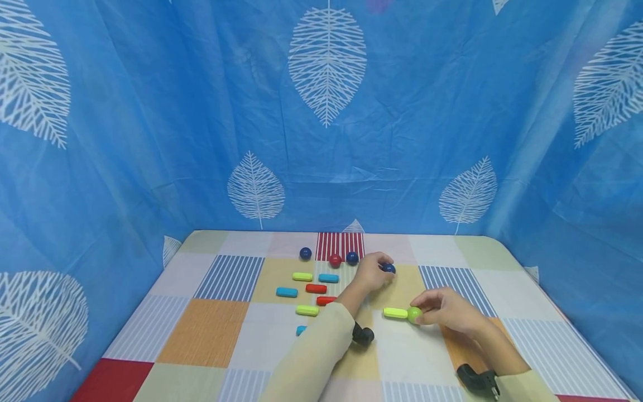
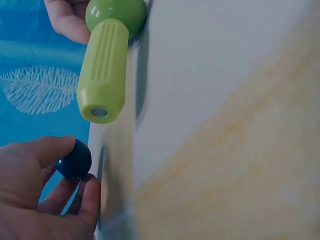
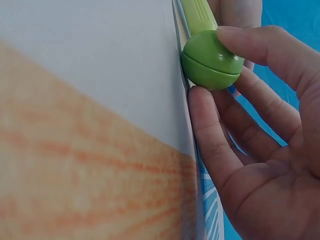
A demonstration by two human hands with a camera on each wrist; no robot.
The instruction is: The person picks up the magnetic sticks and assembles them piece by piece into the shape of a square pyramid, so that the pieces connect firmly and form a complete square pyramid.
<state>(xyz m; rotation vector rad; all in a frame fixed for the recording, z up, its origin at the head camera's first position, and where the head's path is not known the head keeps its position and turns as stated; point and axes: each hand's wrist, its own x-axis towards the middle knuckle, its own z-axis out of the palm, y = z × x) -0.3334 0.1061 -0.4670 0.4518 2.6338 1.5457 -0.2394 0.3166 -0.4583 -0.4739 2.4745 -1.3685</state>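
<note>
My left fingers pinch a shiny blue ball, my right fingers a shiny green ball touching a ridged lime stick on the checked surface; I'd keep those two lined up

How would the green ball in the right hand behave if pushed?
Being round, the green ball would probably roll if released. Its shine suggests slipperiness. The lime stick against it may tag along: its silvery tip hints at magnets.

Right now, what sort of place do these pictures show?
Perhaps a curtained corner for play or recording: blue leaf-print curtains hang on three sides of a patchwork-print tabletop, where colourful rods and balls lie.
</note>
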